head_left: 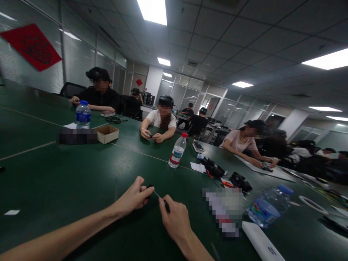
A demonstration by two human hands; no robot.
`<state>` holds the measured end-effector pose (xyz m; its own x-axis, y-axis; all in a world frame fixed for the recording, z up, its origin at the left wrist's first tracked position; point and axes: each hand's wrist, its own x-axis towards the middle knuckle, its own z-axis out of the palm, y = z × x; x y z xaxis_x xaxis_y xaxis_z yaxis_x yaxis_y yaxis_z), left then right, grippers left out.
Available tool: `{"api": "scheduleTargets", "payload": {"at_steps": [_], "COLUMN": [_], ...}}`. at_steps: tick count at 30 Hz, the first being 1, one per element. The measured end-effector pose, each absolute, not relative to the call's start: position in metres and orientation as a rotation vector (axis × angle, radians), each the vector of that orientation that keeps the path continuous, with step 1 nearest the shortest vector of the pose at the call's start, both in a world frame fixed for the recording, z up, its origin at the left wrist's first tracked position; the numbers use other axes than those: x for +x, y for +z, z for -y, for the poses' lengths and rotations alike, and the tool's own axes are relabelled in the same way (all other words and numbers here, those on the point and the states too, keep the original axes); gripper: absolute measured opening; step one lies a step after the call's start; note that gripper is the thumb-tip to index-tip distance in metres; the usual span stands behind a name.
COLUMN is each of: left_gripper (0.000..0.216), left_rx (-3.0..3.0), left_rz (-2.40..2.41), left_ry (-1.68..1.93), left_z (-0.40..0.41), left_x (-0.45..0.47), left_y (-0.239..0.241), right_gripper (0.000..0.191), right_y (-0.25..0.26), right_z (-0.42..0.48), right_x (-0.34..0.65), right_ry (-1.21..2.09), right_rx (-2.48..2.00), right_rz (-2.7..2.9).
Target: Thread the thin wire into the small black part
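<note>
My left hand (134,197) rests low on the green table (81,174) with its fingers pinched round a small black part (149,187). My right hand (174,217) is just to its right, fingers closed on a thin dark tool (166,206). A thin pale wire or rod (157,194) runs between the two hands. What the black part is I cannot make out.
A bottle with a red cap (177,150) stands ahead; a blue-capped bottle (268,206) lies at right beside a white box (262,243). A cardboard box (108,133) and another bottle (83,114) stand at left. Black gear (214,168) lies beyond. Several people sit around the table.
</note>
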<state>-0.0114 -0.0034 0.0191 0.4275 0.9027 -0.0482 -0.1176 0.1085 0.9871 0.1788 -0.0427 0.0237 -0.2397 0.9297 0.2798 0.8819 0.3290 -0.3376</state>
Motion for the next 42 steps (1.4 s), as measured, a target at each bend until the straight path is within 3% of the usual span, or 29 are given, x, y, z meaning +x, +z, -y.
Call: {"api": "scheduleTargets", "payload": {"at_steps": [7,13,42], "left_gripper": [0.038,0.046,0.044], "left_rx": [1.280,1.389,1.283], "left_rz": [-0.818,-0.868,-0.714], "left_ry": [0.895,0.879,0.901], "left_z": [-0.002,-0.005,-0.010], "left_x": [-0.010,-0.010,-0.010], "left_y": [0.010,0.011,-0.004], "right_gripper": [0.033,0.036,0.035], "right_y": [0.017,0.019,0.020], "right_z": [0.040,0.041,0.043], "right_x": [0.180,0.180,0.180], "right_ry": [0.018,0.098,0.053], "right_rx": [-1.628,-1.591,-1.441], "right_rz": [2.162,2.173,2.298]}}
